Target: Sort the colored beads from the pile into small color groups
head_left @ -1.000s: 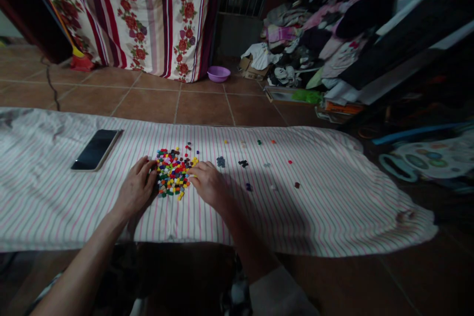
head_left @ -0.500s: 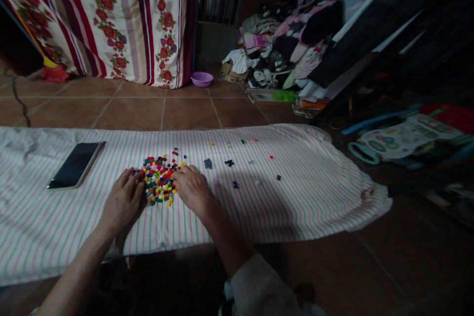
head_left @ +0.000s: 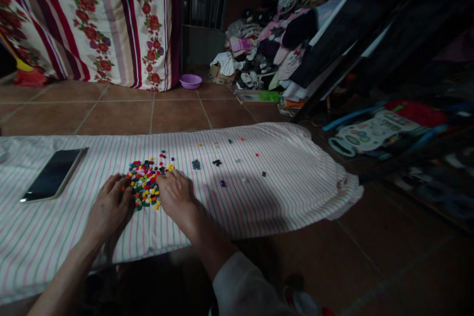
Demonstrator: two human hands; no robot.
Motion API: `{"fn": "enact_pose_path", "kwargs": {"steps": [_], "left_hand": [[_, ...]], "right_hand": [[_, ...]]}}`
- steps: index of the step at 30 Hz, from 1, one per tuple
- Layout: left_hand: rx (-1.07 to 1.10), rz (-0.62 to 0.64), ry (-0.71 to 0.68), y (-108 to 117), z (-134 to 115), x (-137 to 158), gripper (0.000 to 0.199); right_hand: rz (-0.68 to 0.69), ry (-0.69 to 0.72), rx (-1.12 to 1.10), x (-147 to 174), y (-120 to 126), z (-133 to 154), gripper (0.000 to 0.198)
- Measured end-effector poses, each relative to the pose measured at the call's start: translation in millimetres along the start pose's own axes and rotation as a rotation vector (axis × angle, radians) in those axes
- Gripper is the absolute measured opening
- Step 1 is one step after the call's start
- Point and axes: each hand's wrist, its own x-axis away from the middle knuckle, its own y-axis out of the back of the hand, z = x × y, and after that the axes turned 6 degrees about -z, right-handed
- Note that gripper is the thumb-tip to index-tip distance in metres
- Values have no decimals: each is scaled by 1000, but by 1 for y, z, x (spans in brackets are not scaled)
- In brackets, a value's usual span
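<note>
A pile of tiny bright-coloured bricks lies on the striped cloth between my hands. My left hand rests at the pile's left edge, its fingers apart and their tips touching the outer bricks. On the opposite side, my right hand has its fingers drawn together at the pile's edge; whatever they pinch is too small and hidden to name. Sorted to the right are a grey cluster, a black cluster and purple bricks. A lone red brick and a brown one lie farther right.
A phone lies on the cloth left of the pile. Beyond the table, a purple basin sits on the tiled floor below a flowered curtain. Heaped clothes are at the back right, near a toy walker.
The view has turned slightly right, so everything sits farther left. Both hands remain at the pile's edges, with only slight finger movement.
</note>
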Motion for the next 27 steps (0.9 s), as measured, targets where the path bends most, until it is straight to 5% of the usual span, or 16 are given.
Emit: {"fn": "enact_pose_path", "kwargs": {"steps": [15, 27], "left_hand": [[-3, 17, 28, 8, -2, -5, 50], [30, 28, 40, 7, -6, -5, 50]], "right_hand": [[87, -49, -6, -12, 17, 13, 25], [-25, -20, -23, -13, 3, 10, 25]]}}
